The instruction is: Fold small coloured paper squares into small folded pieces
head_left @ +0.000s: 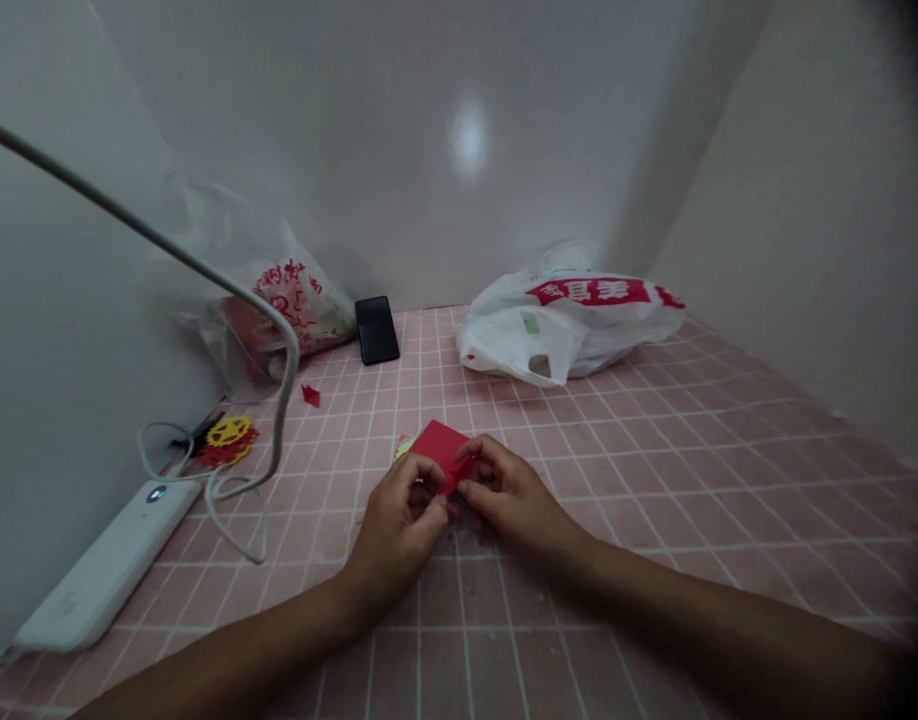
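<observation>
In the middle of the pink tiled surface, my left hand [397, 510] and my right hand [513, 492] meet over a small folded piece of red paper [451, 484]. Both are closed, thumbs and fingers pinching the paper from either side. Just beyond the fingers lies a flat red square sheet [436, 442], with yellow and other colours peeking out at its left edge. My fingers cover the near part of that sheet and much of the folded piece, so its exact shape cannot be made out.
A small red folded paper piece [310, 396] lies farther left, near a black phone [377, 330]. Plastic bags [279, 300] [519, 330] stand at the back. On the left are yellow and red cut-outs [229, 434], a white power bank [106, 570] and a looping cable [285, 400].
</observation>
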`<state>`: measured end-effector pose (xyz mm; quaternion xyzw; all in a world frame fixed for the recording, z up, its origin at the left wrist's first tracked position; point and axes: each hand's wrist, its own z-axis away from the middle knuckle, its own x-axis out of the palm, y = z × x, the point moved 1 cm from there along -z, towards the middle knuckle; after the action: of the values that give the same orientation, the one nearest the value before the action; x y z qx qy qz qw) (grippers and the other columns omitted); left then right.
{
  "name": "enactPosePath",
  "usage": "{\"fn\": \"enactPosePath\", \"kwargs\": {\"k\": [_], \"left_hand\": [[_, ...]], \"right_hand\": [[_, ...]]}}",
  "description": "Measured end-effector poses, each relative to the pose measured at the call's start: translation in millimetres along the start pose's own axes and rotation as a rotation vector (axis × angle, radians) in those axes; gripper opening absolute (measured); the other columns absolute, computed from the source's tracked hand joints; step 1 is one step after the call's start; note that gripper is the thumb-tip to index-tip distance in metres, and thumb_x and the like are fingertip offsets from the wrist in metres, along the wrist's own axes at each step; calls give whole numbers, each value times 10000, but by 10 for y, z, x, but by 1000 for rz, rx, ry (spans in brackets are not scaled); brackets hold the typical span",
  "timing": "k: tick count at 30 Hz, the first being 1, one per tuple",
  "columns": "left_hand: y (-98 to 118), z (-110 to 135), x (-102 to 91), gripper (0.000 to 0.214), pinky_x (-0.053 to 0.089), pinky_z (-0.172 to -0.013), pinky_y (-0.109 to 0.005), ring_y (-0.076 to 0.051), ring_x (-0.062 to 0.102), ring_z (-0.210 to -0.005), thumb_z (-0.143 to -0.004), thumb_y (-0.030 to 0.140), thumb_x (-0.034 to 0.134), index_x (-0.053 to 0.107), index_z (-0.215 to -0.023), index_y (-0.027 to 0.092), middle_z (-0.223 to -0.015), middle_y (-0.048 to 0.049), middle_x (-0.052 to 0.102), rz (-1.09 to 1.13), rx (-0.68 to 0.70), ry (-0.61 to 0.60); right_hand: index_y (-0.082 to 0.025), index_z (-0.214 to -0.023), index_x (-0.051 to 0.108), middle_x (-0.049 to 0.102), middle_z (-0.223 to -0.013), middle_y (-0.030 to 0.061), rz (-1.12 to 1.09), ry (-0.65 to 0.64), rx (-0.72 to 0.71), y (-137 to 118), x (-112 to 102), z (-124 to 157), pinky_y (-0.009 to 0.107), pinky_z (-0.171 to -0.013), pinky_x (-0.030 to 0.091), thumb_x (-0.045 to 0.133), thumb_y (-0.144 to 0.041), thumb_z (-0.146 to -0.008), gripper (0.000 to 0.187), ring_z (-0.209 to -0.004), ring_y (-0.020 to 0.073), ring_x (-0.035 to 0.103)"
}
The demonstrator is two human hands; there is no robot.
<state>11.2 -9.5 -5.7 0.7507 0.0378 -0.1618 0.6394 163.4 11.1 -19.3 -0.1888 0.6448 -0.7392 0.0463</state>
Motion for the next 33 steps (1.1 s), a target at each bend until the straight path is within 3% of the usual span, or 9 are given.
{"fn": "enactPosePath", "kwargs": {"k": [13,18,23,33], "left_hand": [[-47,-41,-28,47,506,-617,-250,-143,632,-678,-806,162,624,584,-808,186,-786,-8,638,-171,42,0],[-32,-43,-55,145,492,-617,-252,-135,600,-659,-900,285,554,574,-800,181,-727,1,613,-56,-11,-47],[-82,-93,-57,165,517,-587,-260,-131,617,-622,-872,333,598,545,-931,188,-759,2,628,193,-163,-65],[-86,-131,-53,175,442,-576,-221,-103,557,-599,-836,320,640,574,-867,162,-692,23,592,235,-206,-72]], "right_hand": [[-212,-889,504,537,-610,-69,6,-18,13,49,-44,-34,190,-383,342,562,-187,-792,116,-400,67,443],[-203,-843,522,519,-581,-74,40,-42,22,0,-52,-34,182,-391,343,590,-180,-764,107,-403,64,454],[-195,-870,533,538,-575,-60,56,-73,33,-19,-43,-21,187,-379,327,589,-242,-809,95,-401,73,461],[-189,-877,546,549,-598,-57,61,-94,12,43,-37,-23,192,-394,339,610,-290,-825,131,-419,71,471]]}}
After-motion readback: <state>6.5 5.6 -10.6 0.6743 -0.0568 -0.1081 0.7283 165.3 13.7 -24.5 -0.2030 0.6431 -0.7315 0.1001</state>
